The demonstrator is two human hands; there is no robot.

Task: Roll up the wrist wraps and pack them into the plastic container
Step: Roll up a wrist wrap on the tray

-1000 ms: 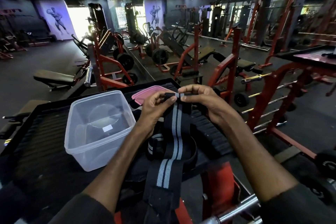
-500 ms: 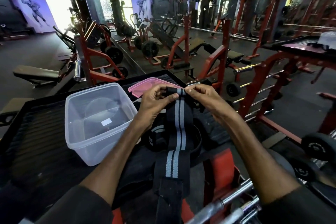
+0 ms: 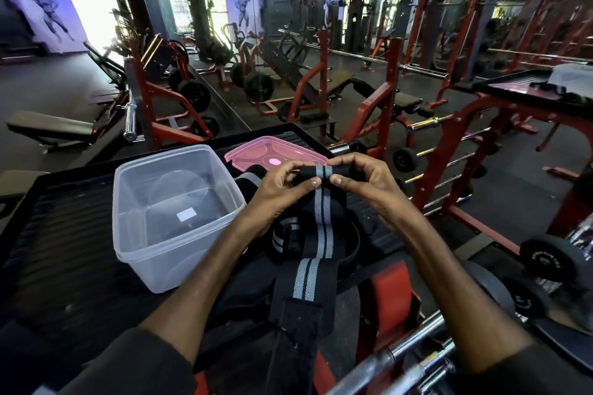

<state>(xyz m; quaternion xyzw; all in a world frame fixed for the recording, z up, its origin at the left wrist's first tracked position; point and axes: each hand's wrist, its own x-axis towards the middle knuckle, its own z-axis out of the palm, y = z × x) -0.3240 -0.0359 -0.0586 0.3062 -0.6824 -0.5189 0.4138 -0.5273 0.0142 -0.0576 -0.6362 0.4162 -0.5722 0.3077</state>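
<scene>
- Wrist wrap [image 3: 321,228], black with two grey stripes, is held up between both hands. Its far end is rolled into a short tube, and its loose tail runs back toward the person, past the near edge of the black ribbed platform [image 3: 64,218].
- The left hand [image 3: 282,189] and right hand [image 3: 362,183] each pinch one end of the roll, thumbs on the near side and fingers curled over the top.
- The plastic container [image 3: 154,266] stands open just left of the left hand. The left forearm passes close beside its right wall.
- A white label [image 3: 187,215] sits on its bottom, too small to read.
- A pink lid [image 3: 256,154] lies flat just beyond the hands.
- A second wrap [image 3: 282,234] with pale stripes lies under the left wrist.
- Steel bars [image 3: 401,359] cross below the right forearm, and a dumbbell [image 3: 552,260] sits to its right.
</scene>
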